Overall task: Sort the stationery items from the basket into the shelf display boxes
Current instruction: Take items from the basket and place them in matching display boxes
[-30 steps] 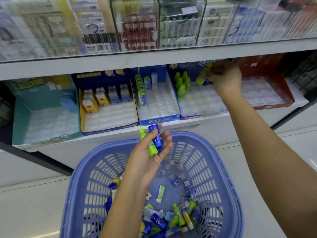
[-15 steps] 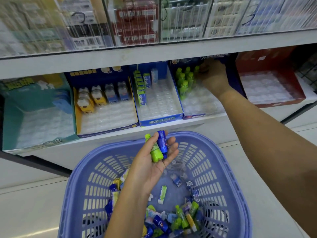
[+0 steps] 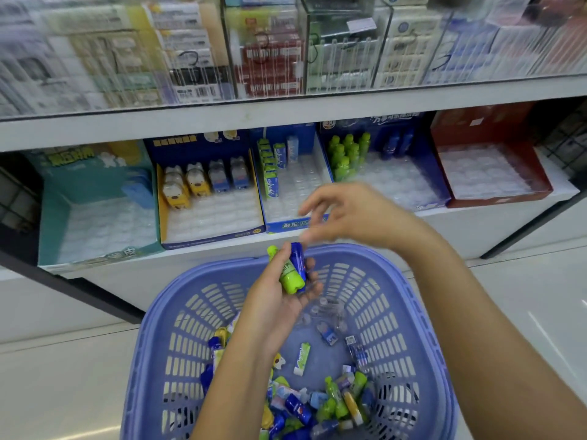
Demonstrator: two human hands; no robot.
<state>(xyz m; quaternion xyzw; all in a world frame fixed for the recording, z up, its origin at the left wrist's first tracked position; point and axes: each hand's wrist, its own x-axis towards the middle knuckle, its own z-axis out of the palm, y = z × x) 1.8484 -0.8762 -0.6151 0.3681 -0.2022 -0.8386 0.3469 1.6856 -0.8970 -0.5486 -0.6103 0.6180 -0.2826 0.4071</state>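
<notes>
While the left hand (image 3: 279,300) sits palm-up over the far rim of the basket (image 3: 158,344), its fingers curl loosely round two small bottle-shaped items held side by side: a green bottle item (image 3: 289,274) and a blue bottle item (image 3: 298,263). Both lie with their long axes running away from the person, caps toward the shelf, bases toward the palm. The right hand (image 3: 355,217) hangs just above and beyond them, motion-blurred, fingers spread and half curled, with nothing visibly in it; its fingertips (image 3: 309,211) point down and left toward the two caps. So the right hand is plainly the nearer free one, and the caps are the ends it faces; a pinch on one cap looks to me like the coming move.

Farther out, the matching display box (image 3: 422,166) stands on the shelf up and to the right of both hands, green bottles (image 3: 346,154) standing upright in its back left corner and a few blue ones (image 3: 398,144) beside them at the back. Most of its clear tray is unfilled. Many mixed items remain in the basket's near end (image 3: 317,404), so sorting seems far from finished.
</notes>
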